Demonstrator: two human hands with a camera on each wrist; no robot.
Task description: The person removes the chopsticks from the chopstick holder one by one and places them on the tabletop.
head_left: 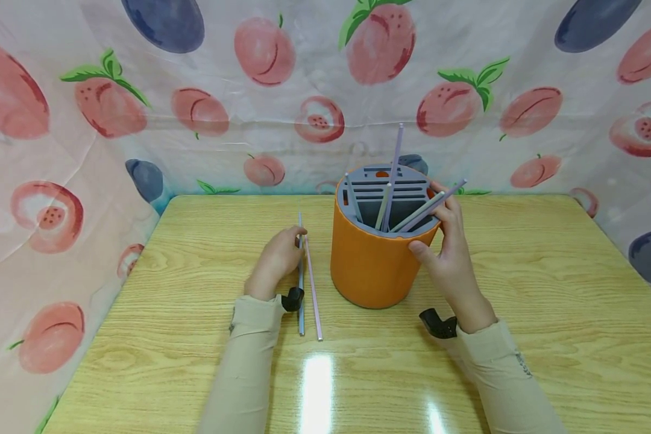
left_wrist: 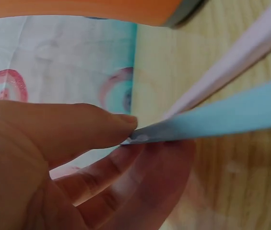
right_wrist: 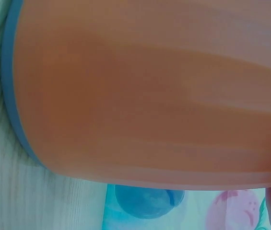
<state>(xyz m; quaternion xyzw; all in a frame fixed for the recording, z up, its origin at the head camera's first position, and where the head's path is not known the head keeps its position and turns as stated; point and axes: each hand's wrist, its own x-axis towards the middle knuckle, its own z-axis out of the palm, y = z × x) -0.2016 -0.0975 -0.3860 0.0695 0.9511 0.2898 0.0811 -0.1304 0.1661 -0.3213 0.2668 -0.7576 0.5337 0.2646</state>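
Near the table's middle, my left hand [head_left: 276,259] pinches a blue chopstick [head_left: 301,316] close to its far end. In the left wrist view, thumb and fingertips meet at the tip of that chopstick. A pink chopstick [head_left: 314,292] lies just right of it on the table. My right hand [head_left: 451,259] grips the upper right side of an orange knife holder [head_left: 371,268], thumb on the front wall and fingers round the far side. Several pastel chopsticks lean in the wide opening of its grey slotted top [head_left: 369,175]; one purple chopstick [head_left: 397,150] stands taller than the others.
The holder stands upright on a light wood table [head_left: 548,301], towards its back edge. A fruit-print cloth [head_left: 211,163] hangs behind the table and along its sides. Black wrist cameras are strapped at both sleeves.
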